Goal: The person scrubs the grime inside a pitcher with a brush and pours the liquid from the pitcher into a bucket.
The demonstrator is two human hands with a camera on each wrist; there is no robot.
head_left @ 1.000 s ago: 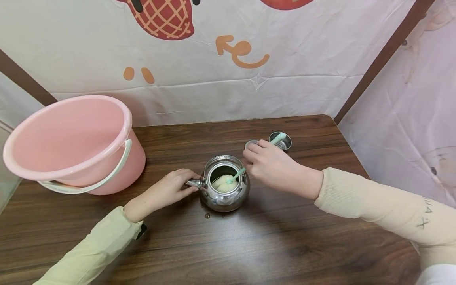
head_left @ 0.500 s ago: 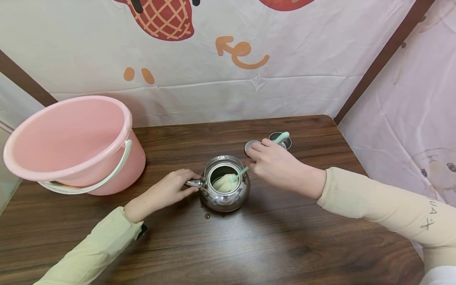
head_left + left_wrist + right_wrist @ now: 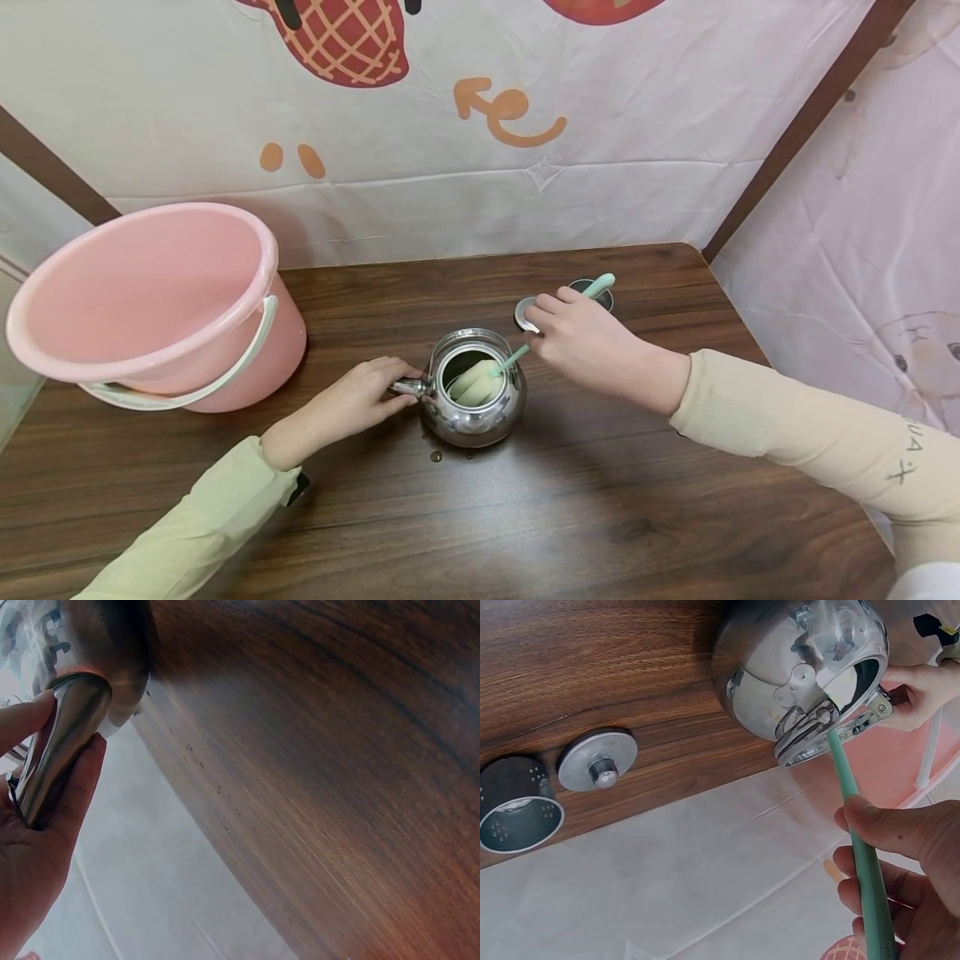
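Observation:
A shiny steel teapot (image 3: pixel 474 427) stands lidless on the wooden table, its top handle leaning towards the back. My left hand (image 3: pixel 352 402) holds the teapot's spout (image 3: pixel 67 742) between thumb and fingers. My right hand (image 3: pixel 588 346) grips the mint-green handle of a sponge brush (image 3: pixel 866 889), thumb along one side and fingers curled round the other. The brush's pale yellow-green sponge head (image 3: pixel 478 385) sits inside the teapot's mouth, and its lower part is hidden by the rim. The brush slants up to the right from the opening.
Behind my right hand lie the round steel lid (image 3: pixel 598 761) with its knob and a perforated strainer cup (image 3: pixel 521 814) on its side. A large pink bucket (image 3: pixel 288 333) with a white handle stands at the left. Water drops (image 3: pixel 437 457) dot the table (image 3: pixel 420 533) before the teapot.
My right hand has shifted slightly right and drawn the brush handle up and outwards. The sponge head has turned and risen a little in the teapot's mouth. My left hand stays on the spout.

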